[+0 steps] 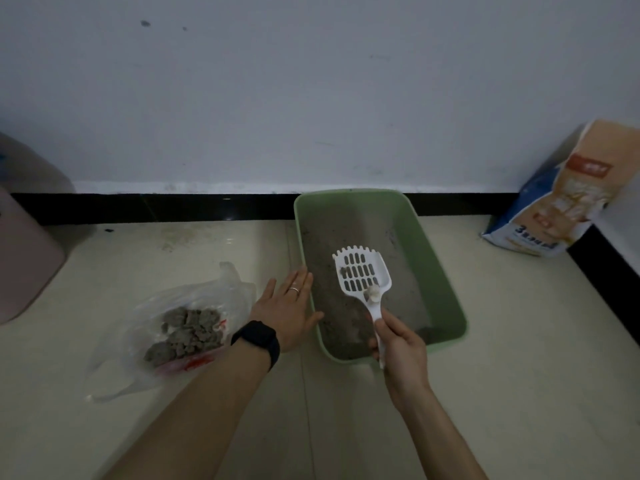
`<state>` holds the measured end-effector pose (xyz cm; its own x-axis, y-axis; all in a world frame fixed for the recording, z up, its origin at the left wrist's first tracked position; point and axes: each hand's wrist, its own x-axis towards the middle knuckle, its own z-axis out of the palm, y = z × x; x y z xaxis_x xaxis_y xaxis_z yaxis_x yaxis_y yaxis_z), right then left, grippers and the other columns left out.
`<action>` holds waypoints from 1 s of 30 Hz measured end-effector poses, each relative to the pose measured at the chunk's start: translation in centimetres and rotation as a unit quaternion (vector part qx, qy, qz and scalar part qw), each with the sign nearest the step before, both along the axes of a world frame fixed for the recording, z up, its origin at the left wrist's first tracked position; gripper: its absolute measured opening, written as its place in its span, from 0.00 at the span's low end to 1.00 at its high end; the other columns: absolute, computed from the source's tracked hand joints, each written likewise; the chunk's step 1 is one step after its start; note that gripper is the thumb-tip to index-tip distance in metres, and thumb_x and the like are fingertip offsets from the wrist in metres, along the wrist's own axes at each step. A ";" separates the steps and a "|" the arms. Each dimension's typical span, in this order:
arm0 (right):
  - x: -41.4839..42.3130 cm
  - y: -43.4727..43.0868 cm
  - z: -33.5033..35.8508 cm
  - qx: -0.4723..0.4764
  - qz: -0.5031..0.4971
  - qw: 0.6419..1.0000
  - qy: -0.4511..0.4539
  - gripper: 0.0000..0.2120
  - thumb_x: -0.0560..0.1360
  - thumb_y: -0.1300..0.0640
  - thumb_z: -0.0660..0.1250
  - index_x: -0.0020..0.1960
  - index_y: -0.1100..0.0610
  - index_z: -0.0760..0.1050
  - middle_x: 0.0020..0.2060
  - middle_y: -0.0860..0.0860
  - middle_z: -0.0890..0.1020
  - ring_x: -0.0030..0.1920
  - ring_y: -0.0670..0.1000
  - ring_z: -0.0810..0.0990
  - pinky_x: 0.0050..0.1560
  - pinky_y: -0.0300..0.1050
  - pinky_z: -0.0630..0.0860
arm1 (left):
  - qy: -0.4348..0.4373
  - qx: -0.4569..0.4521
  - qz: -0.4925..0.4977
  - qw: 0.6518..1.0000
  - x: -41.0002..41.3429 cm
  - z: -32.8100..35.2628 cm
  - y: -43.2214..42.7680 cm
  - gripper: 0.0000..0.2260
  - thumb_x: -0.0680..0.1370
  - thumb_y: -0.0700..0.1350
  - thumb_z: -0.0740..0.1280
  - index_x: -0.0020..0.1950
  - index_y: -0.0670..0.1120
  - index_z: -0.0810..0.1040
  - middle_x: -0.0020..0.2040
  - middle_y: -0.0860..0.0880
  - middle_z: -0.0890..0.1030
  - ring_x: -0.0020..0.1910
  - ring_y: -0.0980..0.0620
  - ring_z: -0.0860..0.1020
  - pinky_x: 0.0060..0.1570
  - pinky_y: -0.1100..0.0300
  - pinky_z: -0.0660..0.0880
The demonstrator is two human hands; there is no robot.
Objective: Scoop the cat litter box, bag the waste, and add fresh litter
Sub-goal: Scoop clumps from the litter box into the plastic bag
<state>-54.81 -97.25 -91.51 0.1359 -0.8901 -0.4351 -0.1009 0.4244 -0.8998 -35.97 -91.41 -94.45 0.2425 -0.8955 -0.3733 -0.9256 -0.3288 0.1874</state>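
Right hand point(398, 344) grips scoop point(362, 271) over litter box point(446, 299); two small clumps in it. Left hand point(289, 306) flat, fingers spread, against box rim; bag point(194, 306) beside.

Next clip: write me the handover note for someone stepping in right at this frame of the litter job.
Left hand: open, flat against the left side of the green litter box.
Right hand: grips the handle of the white scoop, held over the litter with a small clump or two in it.
Waste bag: open on the floor left of the box, grey clumps inside.
Fresh litter sack: leaning at the right wall, out of either hand.
Done: clumps already bagged.
Left: empty this scoop, finish sifting, close the bag, add fresh litter.
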 end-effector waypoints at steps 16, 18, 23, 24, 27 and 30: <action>-0.4 1.7 1.3 -0.012 0.022 1.000 0.012 0.10 0.78 0.63 0.68 0.51 0.50 0.82 0.33 0.51 0.82 0.30 0.50 0.72 0.34 0.44 0.70 | -0.012 -0.014 0.005 1.000 4.1 1.9 2.8 0.37 0.80 0.64 0.53 0.81 0.48 0.40 0.81 0.50 0.41 0.79 0.52 0.41 0.77 0.45 0.43; 0.7 2.3 1.7 -0.020 0.051 0.998 0.017 0.10 0.78 0.63 0.68 0.52 0.50 0.82 0.33 0.52 0.82 0.32 0.50 0.73 0.36 0.45 0.70 | -0.030 -0.018 0.035 0.999 6.6 2.3 4.9 0.37 0.81 0.63 0.54 0.81 0.49 0.40 0.81 0.50 0.41 0.79 0.51 0.42 0.77 0.46 0.44; 4.4 5.2 2.0 -0.024 0.159 0.987 0.028 0.12 0.78 0.62 0.67 0.55 0.49 0.83 0.34 0.53 0.80 0.34 0.52 0.71 0.36 0.46 0.69 | -0.029 0.035 0.121 0.992 12.8 2.3 12.5 0.40 0.79 0.63 0.58 0.80 0.50 0.39 0.81 0.51 0.40 0.79 0.51 0.43 0.77 0.46 0.44; 5.3 5.9 2.0 -0.023 0.180 0.983 0.031 0.12 0.79 0.62 0.66 0.56 0.49 0.82 0.33 0.53 0.79 0.33 0.51 0.71 0.35 0.46 0.69 | -0.029 0.052 0.131 0.990 13.7 2.2 14.0 0.41 0.78 0.62 0.59 0.80 0.50 0.38 0.81 0.51 0.40 0.79 0.51 0.43 0.77 0.47 0.44; 7.6 7.9 1.6 -0.029 0.228 0.972 0.049 0.13 0.79 0.63 0.66 0.56 0.48 0.80 0.31 0.52 0.80 0.30 0.49 0.72 0.31 0.42 0.69 | -0.022 0.091 0.138 0.986 15.3 1.3 18.1 0.43 0.77 0.66 0.59 0.80 0.50 0.38 0.81 0.51 0.40 0.79 0.50 0.44 0.77 0.47 0.45; 9.0 9.4 0.4 -0.082 0.287 0.949 0.097 0.14 0.79 0.62 0.66 0.60 0.47 0.78 0.33 0.48 0.83 0.29 0.45 0.76 0.31 0.39 0.71 | -0.014 0.116 0.142 0.983 15.9 0.2 20.6 0.44 0.76 0.69 0.59 0.80 0.50 0.38 0.81 0.50 0.41 0.80 0.49 0.46 0.77 0.48 0.46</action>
